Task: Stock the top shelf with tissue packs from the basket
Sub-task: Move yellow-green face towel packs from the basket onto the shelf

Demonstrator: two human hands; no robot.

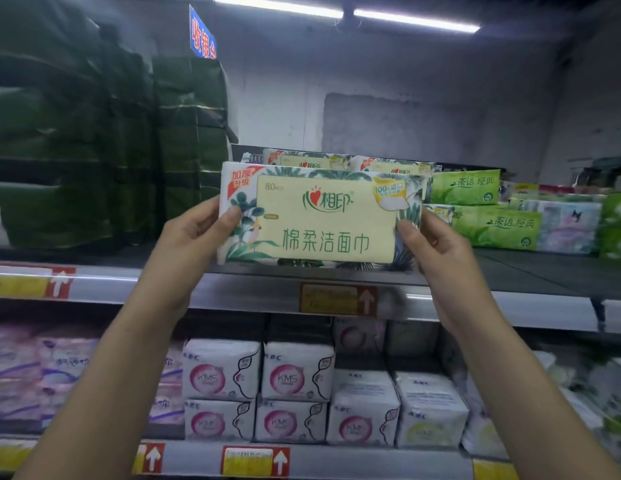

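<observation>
Both hands lift a tissue pack (pixel 319 216) upright at the top shelf's (pixel 233 296) near edge; left hand (pixel 194 237) and right hand (pixel 437 244) pinch its ends between thumb and curled fingers. Matching packs (pixel 347 162) stand just behind, green packs (pixel 482 206) right.

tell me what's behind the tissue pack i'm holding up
At least two matching packs stand behind the tissue pack on the top shelf; only their top edges show. Their lower parts are covered.

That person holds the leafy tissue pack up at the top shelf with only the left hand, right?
No. The head view shows both hands holding the tissue pack at the top shelf: left hand at one end, right hand at the other.
</observation>
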